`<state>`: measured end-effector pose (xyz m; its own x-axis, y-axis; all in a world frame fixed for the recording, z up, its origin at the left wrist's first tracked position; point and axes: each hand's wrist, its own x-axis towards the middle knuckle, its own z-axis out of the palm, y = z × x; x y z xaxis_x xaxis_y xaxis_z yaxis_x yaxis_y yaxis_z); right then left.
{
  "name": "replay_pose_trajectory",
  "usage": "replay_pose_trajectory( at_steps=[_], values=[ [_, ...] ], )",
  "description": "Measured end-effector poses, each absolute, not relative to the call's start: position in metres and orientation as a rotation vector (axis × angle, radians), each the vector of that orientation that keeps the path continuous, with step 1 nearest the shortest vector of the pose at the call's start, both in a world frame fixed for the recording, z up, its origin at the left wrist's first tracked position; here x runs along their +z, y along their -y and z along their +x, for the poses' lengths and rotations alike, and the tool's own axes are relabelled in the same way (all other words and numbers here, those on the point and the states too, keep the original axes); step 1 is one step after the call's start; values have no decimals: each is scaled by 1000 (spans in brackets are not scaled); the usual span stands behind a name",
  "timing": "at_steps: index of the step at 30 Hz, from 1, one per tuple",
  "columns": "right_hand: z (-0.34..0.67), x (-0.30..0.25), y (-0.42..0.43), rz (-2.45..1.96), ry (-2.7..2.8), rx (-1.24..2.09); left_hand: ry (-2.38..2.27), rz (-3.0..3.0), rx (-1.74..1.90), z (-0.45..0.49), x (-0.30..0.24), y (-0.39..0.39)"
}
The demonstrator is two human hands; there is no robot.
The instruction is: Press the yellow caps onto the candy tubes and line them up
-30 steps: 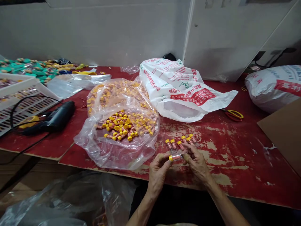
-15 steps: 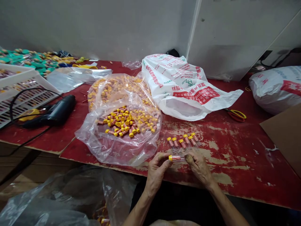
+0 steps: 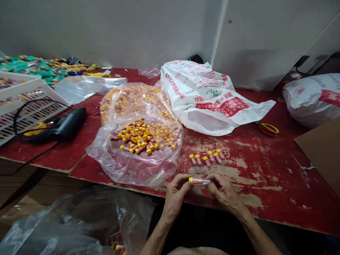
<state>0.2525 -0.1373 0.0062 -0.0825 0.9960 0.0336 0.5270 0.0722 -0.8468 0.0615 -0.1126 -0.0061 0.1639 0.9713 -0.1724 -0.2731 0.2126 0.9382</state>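
Red paint, worn through in patches, covers the wooden table (image 3: 265, 191) in front of you. At the back, a white plastic sack printed in red (image 3: 207, 95) lies slumped with its mouth open towards you; its contents are hidden. Left of it, a wide-open clear plastic bag (image 3: 138, 166) holds a loose heap of yellow-capped, red-labelled tubes (image 3: 140, 138) in its hollow. A second clear plastic bag (image 3: 124, 99) just behind looks packed with the same pieces under folded film. The white slotted plastic crate (image 3: 26, 106) at far left is too blurred to tell what it holds. On bare table just beyond your hands, a row of five yellow-capped tubes (image 3: 207, 159) lies side by side.

Your left hand (image 3: 174, 196) and right hand (image 3: 225, 193) carry a small clear plastic tube with a yellow cap (image 3: 199, 181) between them. It lies level, over the near edge of the table. Your left fingertips are pinched on the capped end and your right fingertips on the far end.

Expect the tube to feel very light and stiff, with a smooth wall that slides easily under dry fingers. Being round, it will likely roll if laid down loose. Take it by the two ends, as you have it, or lightly around the middle. Avoid hard squeezing, since the thin wall may crack or the cap may pop off.
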Motion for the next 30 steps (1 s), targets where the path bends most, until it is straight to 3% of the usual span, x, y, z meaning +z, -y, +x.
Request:
replay_pose_trajectory(
  at_steps=[30],
  values=[
    [248,1,152,-1609,1589,997,-948,975,1055,60,-12,118]
  ],
)
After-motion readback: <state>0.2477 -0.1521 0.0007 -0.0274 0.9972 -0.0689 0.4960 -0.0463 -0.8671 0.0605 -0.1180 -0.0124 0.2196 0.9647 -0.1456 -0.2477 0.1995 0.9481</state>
